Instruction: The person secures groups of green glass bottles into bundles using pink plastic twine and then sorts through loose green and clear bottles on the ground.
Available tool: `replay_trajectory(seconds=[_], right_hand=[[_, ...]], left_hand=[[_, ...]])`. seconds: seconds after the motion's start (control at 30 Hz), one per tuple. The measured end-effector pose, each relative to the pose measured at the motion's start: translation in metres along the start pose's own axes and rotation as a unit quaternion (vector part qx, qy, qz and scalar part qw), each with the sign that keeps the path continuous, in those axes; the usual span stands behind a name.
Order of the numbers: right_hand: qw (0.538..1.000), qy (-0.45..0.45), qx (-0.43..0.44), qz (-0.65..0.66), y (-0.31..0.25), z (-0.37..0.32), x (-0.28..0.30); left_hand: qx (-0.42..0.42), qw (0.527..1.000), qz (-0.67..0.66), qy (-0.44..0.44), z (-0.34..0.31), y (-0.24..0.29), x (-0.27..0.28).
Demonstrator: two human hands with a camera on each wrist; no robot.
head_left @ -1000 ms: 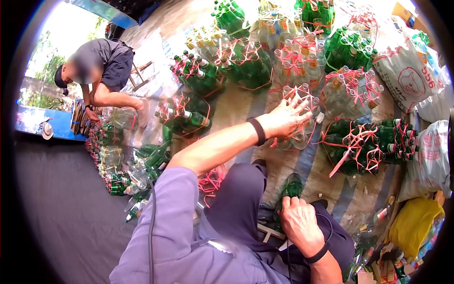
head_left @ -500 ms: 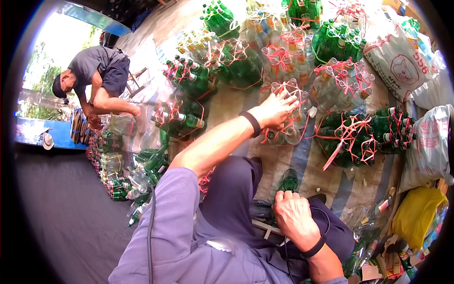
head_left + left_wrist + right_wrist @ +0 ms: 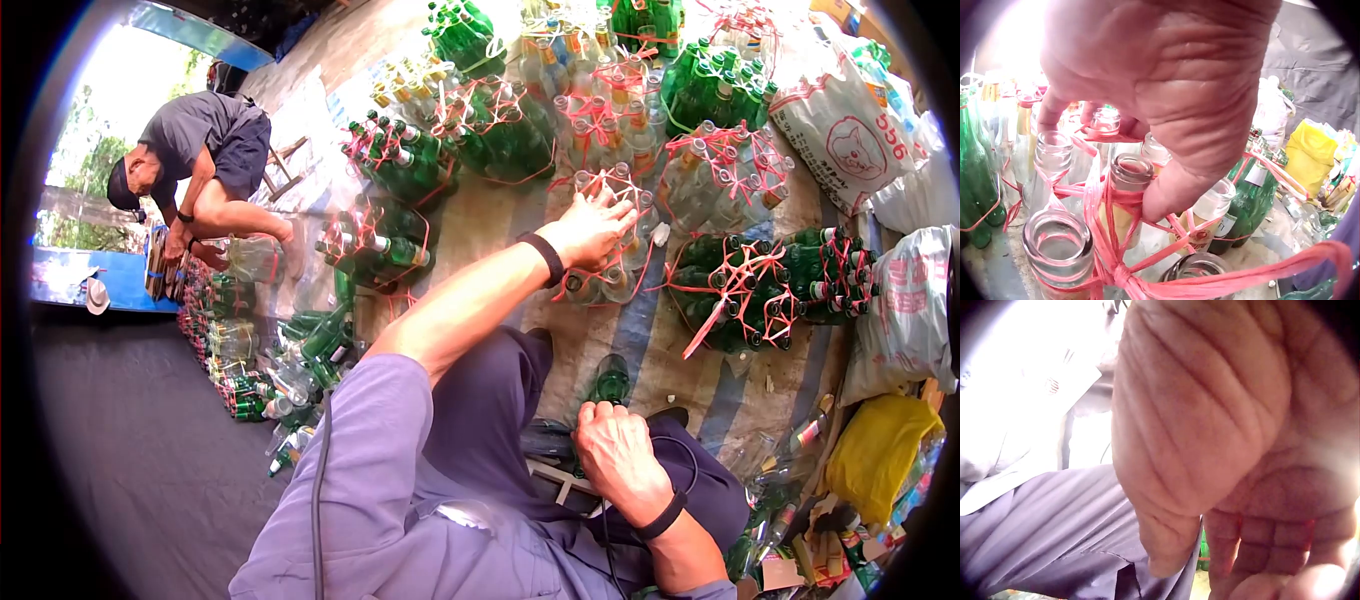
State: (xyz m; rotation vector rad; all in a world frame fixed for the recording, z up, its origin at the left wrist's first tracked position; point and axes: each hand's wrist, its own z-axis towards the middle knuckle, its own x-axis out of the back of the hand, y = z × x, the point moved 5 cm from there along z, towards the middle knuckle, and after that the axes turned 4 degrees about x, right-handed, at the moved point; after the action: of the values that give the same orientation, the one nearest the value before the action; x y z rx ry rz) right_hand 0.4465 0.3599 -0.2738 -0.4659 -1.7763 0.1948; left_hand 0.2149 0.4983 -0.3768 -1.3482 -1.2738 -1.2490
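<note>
Clear bottle bundle (image 3: pixel 598 283) beneath left hand (image 3: pixel 590 228)

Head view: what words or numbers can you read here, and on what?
"966", red digits lying sideways on the white sack, beside a red animal-face logo.
Red print on the white bag at the right edge: too blurred to read.
Labels on the clear bottles: blurred, unreadable.

"666" or "999" on white sack (image 3: pixel 850 120)
</note>
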Motion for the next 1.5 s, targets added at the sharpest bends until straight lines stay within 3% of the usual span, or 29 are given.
replay_trajectory(seconds=[0.17, 0.23, 0.53, 0.97, 1.1, 1.17, 1.3, 1.37, 1.47, 1.5], right_hand=[[1.000, 0.002, 0.002, -0.007, -0.002, 0.002, -0.001], [1.000, 0.005, 0.002, -0.003, -0.003, 0.003, 0.000], [1.000, -0.006, 0.000, -0.007, -0.004, 0.000, -0.002], [0.999, -0.015, 0.006, -0.044, -0.011, -0.001, -0.006], [0.999, -0.021, -0.003, -0.039, -0.010, -0.003, -0.009], [0.988, 0.072, 0.012, -0.139, -0.014, -0.005, -0.006], [0.991, 0.060, 0.015, -0.116, -0.014, -0.003, 0.004], [0.999, -0.038, 0.004, -0.033, -0.012, 0.000, 0.004], [0.999, -0.026, 0.009, -0.040, -0.012, -0.001, -0.001], [0.999, -0.025, 0.012, -0.040, -0.011, 0.000, -0.004]], left_hand=[[0.033, 0.999, 0.006, -0.001, 0.002, 0.001, 0.000], [0.038, 0.999, -0.001, -0.039, 0.003, 0.000, 0.003], [0.045, 0.998, -0.033, -0.017, 0.006, -0.002, -0.003], [0.005, 0.999, -0.032, 0.020, 0.005, -0.007, -0.004], [0.016, 0.999, -0.044, -0.018, 0.002, -0.006, 0.004], [0.009, 0.998, -0.055, -0.032, 0.000, -0.008, 0.003], [0.006, 0.998, -0.056, -0.029, 0.000, -0.010, -0.003], [0.001, 0.998, -0.054, -0.028, -0.001, -0.011, -0.004], [0.027, 0.998, -0.050, -0.027, 0.000, -0.008, -0.004], [0.009, 0.999, -0.038, 0.020, -0.002, -0.008, -0.002]])
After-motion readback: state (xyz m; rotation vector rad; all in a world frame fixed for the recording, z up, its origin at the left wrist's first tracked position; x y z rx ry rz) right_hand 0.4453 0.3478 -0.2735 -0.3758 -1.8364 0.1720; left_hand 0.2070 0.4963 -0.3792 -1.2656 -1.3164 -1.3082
